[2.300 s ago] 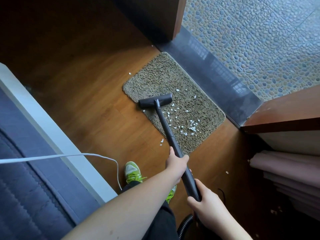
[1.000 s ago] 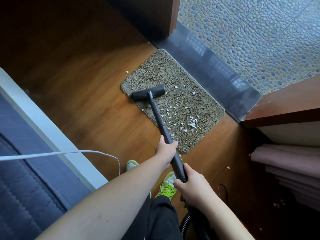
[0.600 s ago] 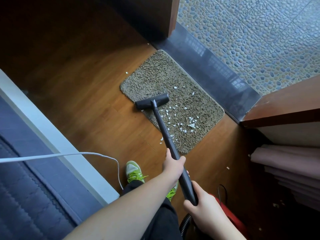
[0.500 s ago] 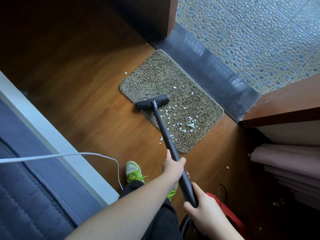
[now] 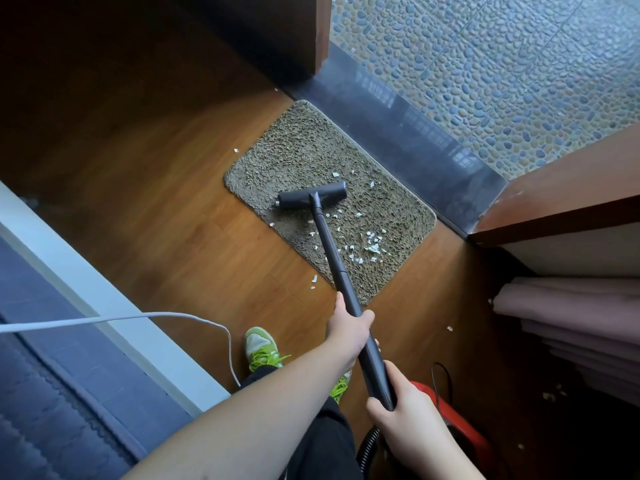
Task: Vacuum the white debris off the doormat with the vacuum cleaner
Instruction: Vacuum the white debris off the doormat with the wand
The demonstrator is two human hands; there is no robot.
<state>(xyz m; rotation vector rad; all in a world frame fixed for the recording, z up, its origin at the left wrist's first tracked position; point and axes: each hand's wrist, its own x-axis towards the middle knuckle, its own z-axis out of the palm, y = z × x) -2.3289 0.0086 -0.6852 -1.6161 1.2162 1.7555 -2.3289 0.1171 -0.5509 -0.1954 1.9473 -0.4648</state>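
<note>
A shaggy brown doormat (image 5: 304, 154) lies on the wooden floor beside a dark threshold. White debris (image 5: 372, 242) is scattered over its near right half, with a few flakes beyond the nozzle. The black vacuum nozzle (image 5: 311, 199) rests flat on the middle of the mat. Its black wand (image 5: 332, 251) slopes back toward me. My left hand (image 5: 348, 329) grips the wand partway up. My right hand (image 5: 403, 415) grips the wand's lower end, where the ribbed hose begins.
The red vacuum body (image 5: 460, 431) sits at my right. A white cord (image 5: 138, 318) loops across the floor to my green shoe (image 5: 261, 346). A blue mattress with a white frame (image 5: 90, 292) fills the left. Wooden panels and folded pink fabric (image 5: 568, 317) stand right. Stray flakes (image 5: 314, 280) lie on the floor.
The nozzle slid back toward me from the mat's far left part, then shifted right to the mat's middle. Fewer flakes lie near the left edge. Both hands kept their grip.
</note>
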